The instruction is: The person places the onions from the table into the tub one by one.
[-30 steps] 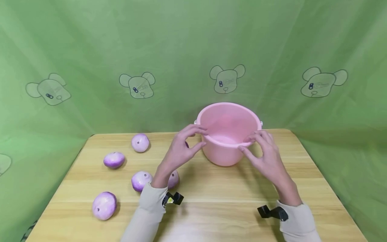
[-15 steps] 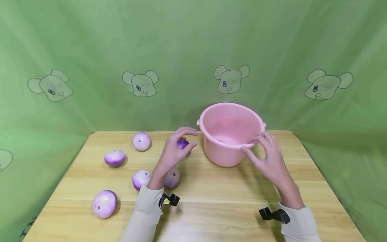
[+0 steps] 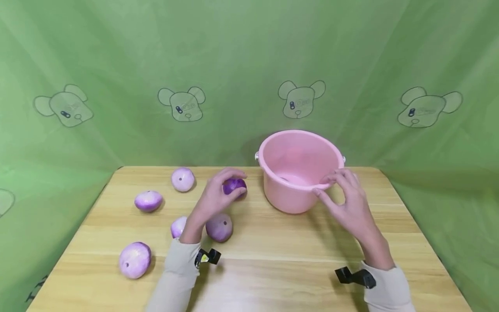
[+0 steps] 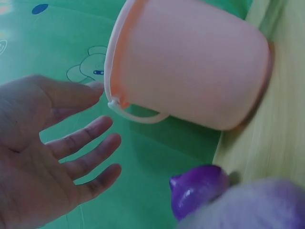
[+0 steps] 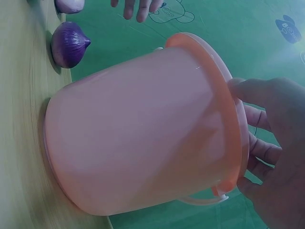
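Observation:
A pink bucket [image 3: 289, 200] stands upright at the back of the wooden table. My right hand [image 3: 351, 209] pinches its near right rim between thumb and fingers, thumb outside and fingertips over the inside. To the bucket's left, my left hand [image 3: 215, 193] hangs in the air with spread, slightly bent fingers around nothing. Beyond it on the table lies a dark purple onion [image 5: 69, 45], partly covered by that hand in the head view. The left wrist view shows the left palm [image 4: 33, 162] apart from both the onion [image 4: 196, 188] and the bucket.
Several paler purple onions lie on the left of the table, among them a front one [image 3: 134, 260], a back one [image 3: 183, 179] and one beside the left wrist [image 3: 219, 228]. A green curtain [image 3: 234, 56] hangs behind the table.
My left hand has come off the bucket rim and moved left, toward the dark onion. My right hand keeps its hold on the rim.

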`<state>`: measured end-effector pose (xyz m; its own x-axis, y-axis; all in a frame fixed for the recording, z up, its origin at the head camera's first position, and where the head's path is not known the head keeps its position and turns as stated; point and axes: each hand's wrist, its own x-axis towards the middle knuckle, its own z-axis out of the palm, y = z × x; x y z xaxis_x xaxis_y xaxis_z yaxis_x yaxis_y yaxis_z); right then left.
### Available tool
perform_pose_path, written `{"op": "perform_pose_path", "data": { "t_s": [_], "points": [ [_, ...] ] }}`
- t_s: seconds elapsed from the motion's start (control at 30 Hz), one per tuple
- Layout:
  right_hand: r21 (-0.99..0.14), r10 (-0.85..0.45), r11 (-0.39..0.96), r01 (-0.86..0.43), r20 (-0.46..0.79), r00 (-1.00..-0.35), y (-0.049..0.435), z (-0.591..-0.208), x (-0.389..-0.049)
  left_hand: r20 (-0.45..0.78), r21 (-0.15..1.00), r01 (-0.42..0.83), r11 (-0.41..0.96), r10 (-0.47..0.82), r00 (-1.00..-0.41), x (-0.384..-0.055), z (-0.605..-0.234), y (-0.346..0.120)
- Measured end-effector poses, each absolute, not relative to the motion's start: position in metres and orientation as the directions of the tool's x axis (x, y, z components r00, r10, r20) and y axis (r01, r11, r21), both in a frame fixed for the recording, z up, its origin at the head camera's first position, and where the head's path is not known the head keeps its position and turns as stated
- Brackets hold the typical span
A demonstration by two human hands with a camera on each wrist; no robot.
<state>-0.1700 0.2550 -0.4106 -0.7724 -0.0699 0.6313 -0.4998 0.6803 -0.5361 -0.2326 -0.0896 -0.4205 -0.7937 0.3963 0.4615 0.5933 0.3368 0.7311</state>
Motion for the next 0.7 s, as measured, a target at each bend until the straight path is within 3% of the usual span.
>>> {"op": "perform_pose_path", "data": {
  "t_s": [0.4, 0.7],
  "points": [
    [-0.55, -0.058, 0.671, -0.496, 0.629, -0.775, 0.254, -0.408, -0.167, 0.393, 0.703, 0.623, 0.342, 0.544, -0.742, -0.228, -0.426, -0.104],
    [-0.553, -0.061, 0.663, -0.505, 0.632, -0.773, 0.253, -0.406, -0.167, 0.333, 0.68, 0.616, 0.397, 0.581, -0.742, -0.221, -0.426, -0.118]
  ]
}}
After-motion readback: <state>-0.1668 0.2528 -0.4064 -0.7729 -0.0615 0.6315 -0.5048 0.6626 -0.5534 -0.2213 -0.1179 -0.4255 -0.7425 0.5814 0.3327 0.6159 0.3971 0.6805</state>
